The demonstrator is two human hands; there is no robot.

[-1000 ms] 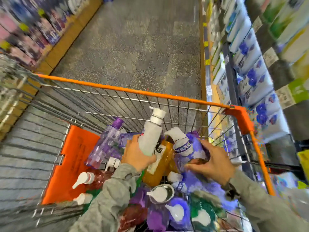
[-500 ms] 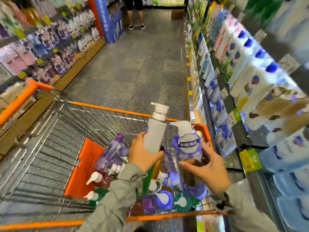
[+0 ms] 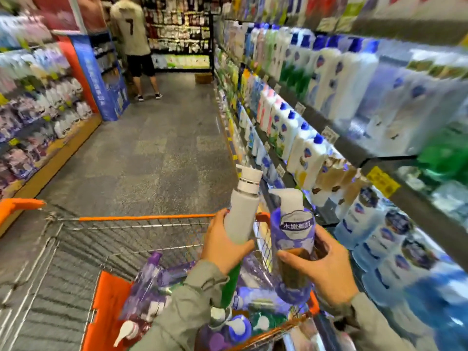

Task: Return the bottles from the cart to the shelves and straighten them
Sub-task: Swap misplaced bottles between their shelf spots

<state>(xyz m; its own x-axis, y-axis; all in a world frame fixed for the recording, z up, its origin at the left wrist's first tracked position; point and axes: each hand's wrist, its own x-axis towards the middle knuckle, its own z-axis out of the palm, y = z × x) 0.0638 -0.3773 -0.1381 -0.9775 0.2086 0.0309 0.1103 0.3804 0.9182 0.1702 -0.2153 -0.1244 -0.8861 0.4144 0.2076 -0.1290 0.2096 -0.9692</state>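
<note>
Fig. | white pump bottle (image 3: 240, 221) gripped in my left hand (image 3: 222, 247); purple pump bottle (image 3: 295, 231) gripped in my right hand (image 3: 326, 269); both held above the cart (image 3: 141, 218) | Risk, I judge: with no free hand, shelving either may topple the packed shelf bottles (image 3: 307, 150).

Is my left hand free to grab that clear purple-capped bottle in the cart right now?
Probably not: the left hand grips the white pump bottle above the cart. The purple-capped bottle lies uncovered on top, so only the full hand is in the way.
</note>
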